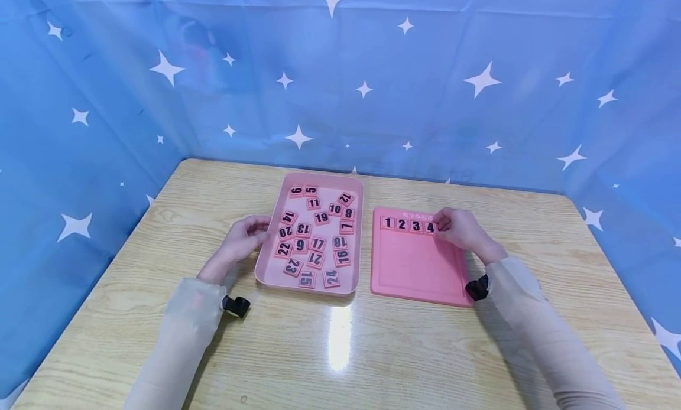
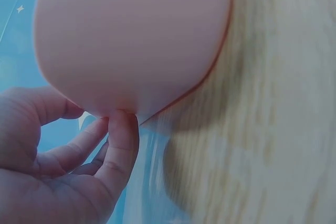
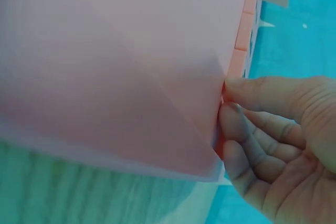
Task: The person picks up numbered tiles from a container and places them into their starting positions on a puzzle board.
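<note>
A pink tray [image 1: 330, 182] holds many loose pink number tiles, some turned sideways or upside down. My left hand [image 1: 247, 237] holds the tray's left side, and in the left wrist view its thumb and fingers [image 2: 122, 145] meet the edge. On the pink board [image 1: 415, 268] to the right, tiles 1 to 4 stand in a row along the top. With curled fingers, my right hand [image 1: 463, 228] pinches the tile numbered 4 [image 1: 430, 227] at the row's right end. The right wrist view shows thumb and index fingertip close together at the board's edge.
Both the tray and board lie on a light wooden table [image 1: 287, 351], with a narrow gap between them. A blue cloth [image 1: 330, 55] with white stars hangs behind the table and at its sides. Each wrist wears a small black camera [image 1: 236, 306].
</note>
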A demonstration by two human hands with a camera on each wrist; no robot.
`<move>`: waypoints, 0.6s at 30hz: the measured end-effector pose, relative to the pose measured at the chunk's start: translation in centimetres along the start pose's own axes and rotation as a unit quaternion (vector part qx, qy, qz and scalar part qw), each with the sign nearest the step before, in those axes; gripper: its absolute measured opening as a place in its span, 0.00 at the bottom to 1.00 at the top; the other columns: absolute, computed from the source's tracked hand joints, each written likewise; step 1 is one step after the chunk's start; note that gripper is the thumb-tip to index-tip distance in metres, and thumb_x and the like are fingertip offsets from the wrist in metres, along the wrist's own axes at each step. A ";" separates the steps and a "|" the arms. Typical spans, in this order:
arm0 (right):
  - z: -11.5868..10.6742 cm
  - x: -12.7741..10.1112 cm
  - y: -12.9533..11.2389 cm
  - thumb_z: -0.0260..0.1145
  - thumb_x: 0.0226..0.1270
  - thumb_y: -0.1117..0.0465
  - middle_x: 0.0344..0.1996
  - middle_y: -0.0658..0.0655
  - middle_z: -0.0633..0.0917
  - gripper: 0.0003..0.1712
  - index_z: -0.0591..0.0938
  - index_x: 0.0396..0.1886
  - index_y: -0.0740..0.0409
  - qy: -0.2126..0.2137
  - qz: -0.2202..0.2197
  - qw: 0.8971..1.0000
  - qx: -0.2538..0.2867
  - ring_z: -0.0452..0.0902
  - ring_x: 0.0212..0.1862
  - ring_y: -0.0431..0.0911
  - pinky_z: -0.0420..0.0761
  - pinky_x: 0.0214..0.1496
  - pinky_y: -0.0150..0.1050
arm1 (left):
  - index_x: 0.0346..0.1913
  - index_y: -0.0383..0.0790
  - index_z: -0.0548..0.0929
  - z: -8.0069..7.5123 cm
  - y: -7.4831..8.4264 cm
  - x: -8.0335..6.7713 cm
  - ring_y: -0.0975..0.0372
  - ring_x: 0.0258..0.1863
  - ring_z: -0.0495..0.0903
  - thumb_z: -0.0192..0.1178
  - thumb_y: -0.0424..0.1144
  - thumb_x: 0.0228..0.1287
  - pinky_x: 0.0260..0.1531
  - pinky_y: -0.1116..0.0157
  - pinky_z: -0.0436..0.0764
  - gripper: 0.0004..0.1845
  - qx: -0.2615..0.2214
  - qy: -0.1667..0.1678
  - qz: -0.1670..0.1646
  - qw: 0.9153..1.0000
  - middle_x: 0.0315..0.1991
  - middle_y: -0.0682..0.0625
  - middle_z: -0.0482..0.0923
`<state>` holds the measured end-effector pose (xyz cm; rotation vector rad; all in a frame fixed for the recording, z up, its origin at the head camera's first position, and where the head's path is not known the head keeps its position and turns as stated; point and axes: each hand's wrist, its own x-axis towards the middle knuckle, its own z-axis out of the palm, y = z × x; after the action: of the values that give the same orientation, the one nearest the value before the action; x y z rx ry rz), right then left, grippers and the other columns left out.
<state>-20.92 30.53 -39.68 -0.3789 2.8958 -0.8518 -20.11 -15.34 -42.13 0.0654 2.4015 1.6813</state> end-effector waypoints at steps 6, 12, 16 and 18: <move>-0.1 0.3 0.0 0.69 0.48 0.74 0.28 0.62 0.82 0.12 0.77 0.33 0.70 -0.003 0.004 1.000 -0.015 0.77 0.33 0.53 0.79 0.36 0.44 | 0.59 0.24 0.70 0.0 -0.1 0.1 0.55 0.42 0.75 0.53 0.26 0.62 0.35 0.73 0.79 0.21 0.000 0.001 -0.004 1.000 0.49 0.32 0.74; -0.2 0.4 0.1 0.70 0.48 0.73 0.27 0.61 0.82 0.10 0.78 0.31 0.69 -0.011 0.004 1.000 -0.018 0.77 0.33 0.52 0.79 0.36 0.44 | 0.59 0.24 0.70 0.1 0.1 0.1 0.55 0.42 0.75 0.53 0.26 0.62 0.36 0.72 0.79 0.21 -0.001 0.000 -0.007 1.000 0.50 0.32 0.73; -0.4 0.4 0.1 0.70 0.48 0.73 0.28 0.61 0.82 0.11 0.78 0.31 0.69 -0.017 -0.004 1.000 -0.018 0.78 0.33 0.52 0.79 0.37 0.44 | 0.59 0.24 0.70 0.1 0.2 0.0 0.54 0.43 0.75 0.53 0.26 0.62 0.36 0.72 0.79 0.21 0.000 0.001 -0.006 1.000 0.50 0.32 0.73; -0.6 0.5 0.0 0.71 0.48 0.72 0.28 0.62 0.83 0.11 0.78 0.32 0.69 -0.025 -0.007 1.000 -0.016 0.79 0.34 0.53 0.80 0.37 0.44 | 0.59 0.24 0.70 0.0 0.2 0.0 0.53 0.44 0.75 0.53 0.26 0.62 0.36 0.72 0.79 0.21 -0.002 0.001 -0.009 1.000 0.50 0.32 0.73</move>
<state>-21.49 30.73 -39.25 -0.4188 2.8676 -0.7875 -20.12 -15.24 -41.97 0.0414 2.3934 1.6782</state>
